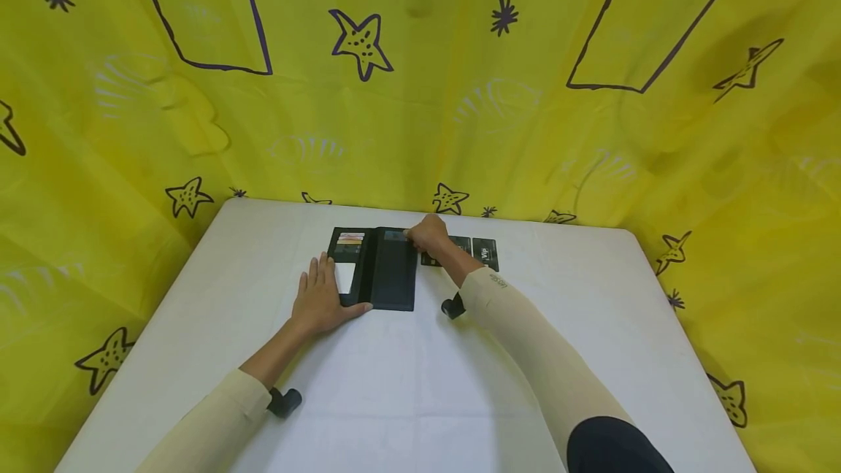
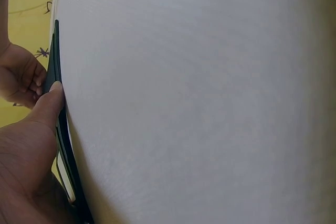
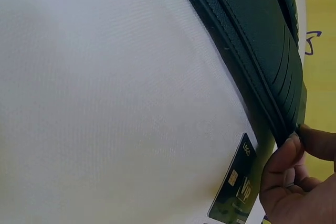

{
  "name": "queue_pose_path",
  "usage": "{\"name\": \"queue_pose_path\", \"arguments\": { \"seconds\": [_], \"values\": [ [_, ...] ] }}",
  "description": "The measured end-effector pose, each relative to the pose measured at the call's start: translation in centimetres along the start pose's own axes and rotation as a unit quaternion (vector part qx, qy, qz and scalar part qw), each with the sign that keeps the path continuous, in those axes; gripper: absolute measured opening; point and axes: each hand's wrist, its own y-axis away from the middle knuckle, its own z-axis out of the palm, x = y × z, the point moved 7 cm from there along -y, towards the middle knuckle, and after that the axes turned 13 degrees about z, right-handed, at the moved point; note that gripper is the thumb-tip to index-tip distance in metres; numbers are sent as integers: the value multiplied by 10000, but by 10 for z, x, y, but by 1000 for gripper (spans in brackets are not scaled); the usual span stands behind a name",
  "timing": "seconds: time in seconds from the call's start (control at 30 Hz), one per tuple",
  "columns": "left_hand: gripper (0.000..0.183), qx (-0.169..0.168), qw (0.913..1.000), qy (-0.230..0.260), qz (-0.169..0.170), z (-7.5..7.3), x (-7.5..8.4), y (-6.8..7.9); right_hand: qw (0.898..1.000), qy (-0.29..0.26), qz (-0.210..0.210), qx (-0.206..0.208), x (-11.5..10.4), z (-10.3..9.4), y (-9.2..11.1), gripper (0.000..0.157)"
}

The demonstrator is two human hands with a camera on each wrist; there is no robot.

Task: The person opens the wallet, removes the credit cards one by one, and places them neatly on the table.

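Note:
A dark wallet (image 1: pixel 393 276) lies spread open on the white table, with several cards (image 1: pixel 350 239) and a white insert (image 1: pixel 344 277) in its left half. My left hand (image 1: pixel 319 300) rests on that half, fingers extended and thumb along the near edge; the left wrist view shows the thumb on the wallet (image 2: pixel 64 124). At the far right corner, my right hand (image 1: pixel 430 235) pinches the wallet's edge (image 3: pixel 281 129) between thumb and forefinger. A bluish card (image 1: pixel 394 236) shows at the top of the right half. How far the fingers also grip it is hidden.
Dark cards marked Vip (image 1: pixel 485 253) lie right of the wallet, partly covered by my right wrist; one card (image 3: pixel 233 182) appears close below the wallet in the right wrist view. A yellow patterned curtain (image 1: pixel 420 93) hangs behind the white table (image 1: pixel 420 385).

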Motion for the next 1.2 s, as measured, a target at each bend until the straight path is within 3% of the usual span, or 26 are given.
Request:
{"name": "queue_pose_path", "arguments": {
  "seconds": [0.2, 0.43, 0.73, 0.93, 1.2],
  "values": [
    [127, -101, 9999, -29, -68, 0, 0, 0, 9981, -505, -318, 179, -4, -3, 1, 26],
    [128, -203, 9996, -122, -121, -1, 0, -1, 9930, -957, -683, 84, -4, -6, 2, 19],
    [128, -217, 9996, -89, -153, -2, -1, 0, 9916, -1176, -540, -87, -2, -7, -5, 11],
    [129, -292, 9994, -61, -163, 3, -1, -1, 9919, -1130, -552, -149, -1, -7, -5, 15],
    [128, -263, 9994, -129, -175, 3, -2, -1, 9904, -1359, -227, -78, 1, -7, -9, 15]
  ]
}}
